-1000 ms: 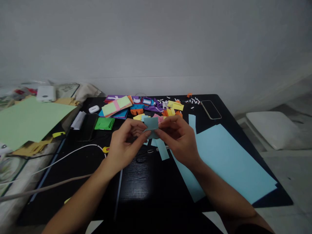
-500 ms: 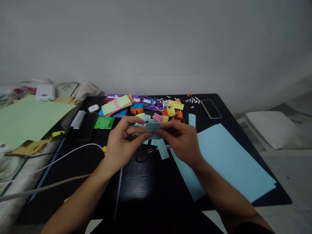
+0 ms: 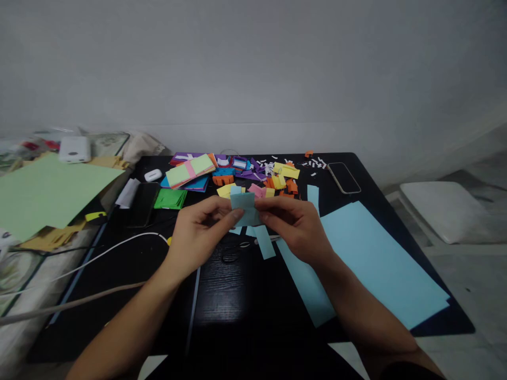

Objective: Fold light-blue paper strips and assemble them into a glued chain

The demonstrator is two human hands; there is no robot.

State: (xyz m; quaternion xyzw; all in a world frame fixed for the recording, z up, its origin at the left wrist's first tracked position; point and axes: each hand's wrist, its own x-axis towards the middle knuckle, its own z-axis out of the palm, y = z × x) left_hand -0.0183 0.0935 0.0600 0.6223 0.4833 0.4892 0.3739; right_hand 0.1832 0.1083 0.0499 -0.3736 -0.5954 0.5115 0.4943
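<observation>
Both my hands meet above the middle of a black table (image 3: 222, 295). Between them stands a small light-blue paper piece (image 3: 243, 206), upright. My left hand (image 3: 200, 235) pinches its lower left side with thumb and fingers. My right hand (image 3: 295, 227) pinches its right side, fingers curled. Under the hands lie light-blue paper strips (image 3: 263, 241) and black scissors (image 3: 233, 250), partly hidden.
A large light-blue sheet (image 3: 372, 264) covers the table's right side. Coloured paper scraps (image 3: 237, 174) are heaped at the back, with a phone (image 3: 344, 177) to their right, a dark phone (image 3: 142, 205) and an earbud case (image 3: 152, 175) left. A green sheet (image 3: 43, 192) and cables (image 3: 106, 253) lie at the left.
The blue piece went from upright to folded low between my fingers half a second ago, and now stands up again. My hands stayed in about the same place.
</observation>
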